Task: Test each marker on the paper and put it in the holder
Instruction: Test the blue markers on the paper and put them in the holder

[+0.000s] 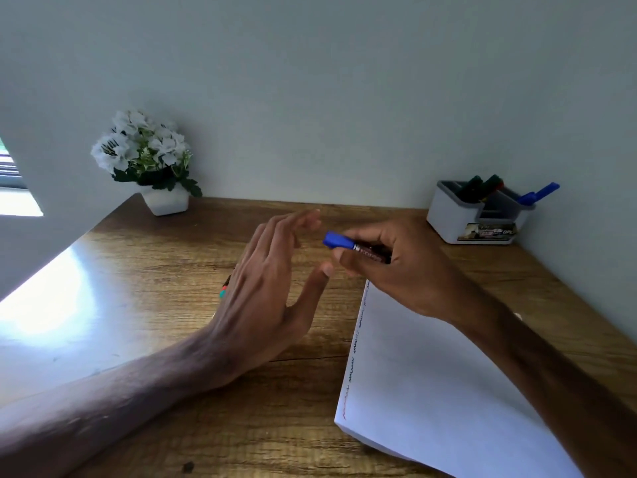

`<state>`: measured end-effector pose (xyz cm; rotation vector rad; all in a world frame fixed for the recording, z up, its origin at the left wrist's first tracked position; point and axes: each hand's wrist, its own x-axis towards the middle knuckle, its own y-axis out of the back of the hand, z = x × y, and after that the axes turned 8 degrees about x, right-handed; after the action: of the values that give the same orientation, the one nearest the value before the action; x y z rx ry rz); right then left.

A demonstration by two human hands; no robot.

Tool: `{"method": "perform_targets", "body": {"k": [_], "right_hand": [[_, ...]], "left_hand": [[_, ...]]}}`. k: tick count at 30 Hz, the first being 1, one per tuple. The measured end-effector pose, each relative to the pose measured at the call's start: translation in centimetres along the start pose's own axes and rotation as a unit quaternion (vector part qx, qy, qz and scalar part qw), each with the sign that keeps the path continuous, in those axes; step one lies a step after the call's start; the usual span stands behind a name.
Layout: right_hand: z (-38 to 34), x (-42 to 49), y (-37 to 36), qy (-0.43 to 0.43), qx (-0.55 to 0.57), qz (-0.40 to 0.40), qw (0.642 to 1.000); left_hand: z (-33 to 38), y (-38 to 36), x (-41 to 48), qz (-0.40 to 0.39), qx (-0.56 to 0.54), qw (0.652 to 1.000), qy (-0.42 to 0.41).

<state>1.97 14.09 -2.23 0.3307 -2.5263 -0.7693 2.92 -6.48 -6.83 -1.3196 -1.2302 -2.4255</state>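
Your right hand grips a marker, fingers curled round the dark barrel, with the capped blue end sticking out to the left. It's up off the desk, just past the far left corner of the paper. Your left hand is left of the paper, fingers straight and loosely spread, thumb out, holding nothing. Its fingertips sit close to the blue cap, and I can't tell if its thumb touches your right thumb. The paper is a white pad lying at an angle on the desk, and your right forearm crosses over its right side. Test scribbles run down the paper's left edge, dark ones toward the far end, a red one by the near corner. The holder, white and grey with compartments, sits beyond the paper's far right, against the wall. Two dark markers stand tilted in its left compartment, and a blue marker leans out of the right one. Small coloured bits, red and teal, peek out from behind your left hand, left of the paper, too hidden to tell what they are. A white pot of white flowers stands well off to the far left of the paper, at the desk's back edge.
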Motion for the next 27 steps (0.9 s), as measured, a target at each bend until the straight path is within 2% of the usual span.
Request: {"method": "perform_targets", "body": {"k": [6,10,20,24,27], "right_hand": [[0.0,0.0,-0.4,0.043,-0.126,-0.014,0.991],[-0.3,-0.4,-0.7,0.050,-0.176,-0.009,0.983],[-0.5,-0.3,-0.8,0.058,-0.222,-0.024,0.973],[-0.5,-0.3,-1.2,0.034,-0.210,-0.039,0.976],[-1.0,-0.6,-1.3,0.001,-0.202,-0.042,0.979]], "left_hand": [[-0.4,-0.2,-0.1,-0.067,-0.016,0.996,-0.049],[-0.7,-0.3,0.0,-0.049,-0.020,0.997,-0.062],[-1.3,-0.6,-0.1,-0.066,-0.009,0.995,-0.078],[-1.3,-0.5,-0.1,-0.073,0.017,0.993,-0.096],[-1.2,-0.4,-0.1,-0.074,0.047,0.994,-0.068]]}}
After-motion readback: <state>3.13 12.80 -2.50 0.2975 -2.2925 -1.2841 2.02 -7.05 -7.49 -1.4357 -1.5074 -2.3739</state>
